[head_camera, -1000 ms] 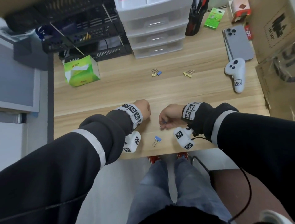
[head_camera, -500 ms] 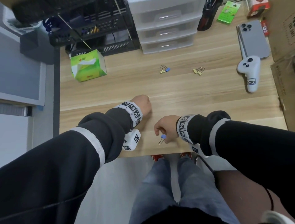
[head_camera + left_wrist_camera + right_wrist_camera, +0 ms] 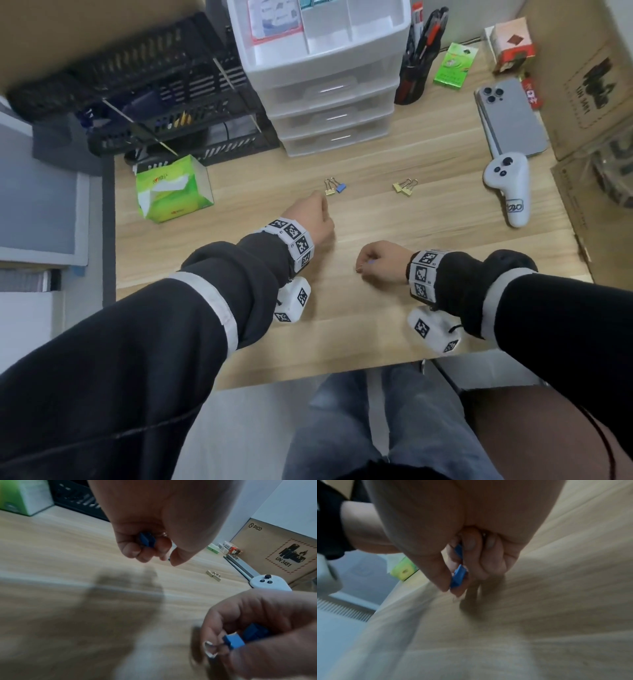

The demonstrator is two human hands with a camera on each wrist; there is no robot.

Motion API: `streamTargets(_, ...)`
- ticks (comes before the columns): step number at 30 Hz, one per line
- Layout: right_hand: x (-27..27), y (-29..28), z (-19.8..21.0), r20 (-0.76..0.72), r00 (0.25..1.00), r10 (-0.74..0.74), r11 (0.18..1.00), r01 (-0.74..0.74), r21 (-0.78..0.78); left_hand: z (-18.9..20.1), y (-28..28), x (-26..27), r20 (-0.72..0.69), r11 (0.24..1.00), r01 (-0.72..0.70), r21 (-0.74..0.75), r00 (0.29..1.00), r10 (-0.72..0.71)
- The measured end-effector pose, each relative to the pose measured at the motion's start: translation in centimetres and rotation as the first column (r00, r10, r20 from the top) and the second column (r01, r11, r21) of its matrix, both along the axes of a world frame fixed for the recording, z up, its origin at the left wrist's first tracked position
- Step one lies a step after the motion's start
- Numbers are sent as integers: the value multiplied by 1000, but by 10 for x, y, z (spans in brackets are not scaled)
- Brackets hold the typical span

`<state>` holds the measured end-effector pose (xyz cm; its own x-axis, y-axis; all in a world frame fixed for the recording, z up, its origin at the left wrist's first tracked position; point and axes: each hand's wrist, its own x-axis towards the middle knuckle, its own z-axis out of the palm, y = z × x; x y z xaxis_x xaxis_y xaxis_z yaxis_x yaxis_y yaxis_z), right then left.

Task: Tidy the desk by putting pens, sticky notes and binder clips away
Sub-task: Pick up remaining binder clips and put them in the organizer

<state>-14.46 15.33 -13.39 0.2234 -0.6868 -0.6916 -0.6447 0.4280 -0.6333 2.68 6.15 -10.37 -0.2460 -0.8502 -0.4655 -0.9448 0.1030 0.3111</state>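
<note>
A blue binder clip (image 3: 146,539) is held inside the curled fingers of the left hand (image 3: 313,219), seen in the left wrist view. Two blue binder clips (image 3: 458,576) are pinched between thumb and fingers of the right hand (image 3: 380,262), low over the counter (image 3: 394,219). At 12 o'clock from the left hand, just beside its knuckles, a pair of clips (image 3: 335,187) is seen lying on the counter, one gold and one blue. At 1 o'clock from the right hand, two gold clips (image 3: 405,187) lie together. Farther off at 12 o'clock stands a white drawer unit (image 3: 329,92) with three drawers, with a black pen holder (image 3: 412,80) beside it. One phone (image 3: 512,118) and one white controller (image 3: 510,188) are placed at 2 o'clock.
</note>
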Motion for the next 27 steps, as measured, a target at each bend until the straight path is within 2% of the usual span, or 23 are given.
streamTargets(3,-23,-12,0,30,968,-251,966,248,71,3,-18,-15,44,999,36,-38,998,-34)
streamTargets(9,-67,-13,-1,43,936,-348,935,343,91,0,-46,-45,206,980,192,-48,962,-179)
streamTargets(14,-80,-13,3,121,862,-492,869,476,137,-6,-60,-56,365,942,334,18,875,-318)
streamTargets(17,-81,-14,7,120,857,-501,862,484,151,-8,-66,-60,400,917,398,27,837,-375)
streamTargets(19,-83,-17,8,118,861,-494,865,473,169,-6,-67,-62,386,910,413,-9,842,-378)
streamTargets(21,-84,-23,8,136,835,-533,833,488,262,-2,-63,-64,315,919,390,-63,881,-353)
streamTargets(24,-85,-39,5,106,784,-612,735,513,443,10,-53,-71,156,927,369,-72,922,-355)
streamTargets(27,-81,-57,9,120,694,-709,632,551,546,25,-41,-81,4,903,428,-38,904,-428)
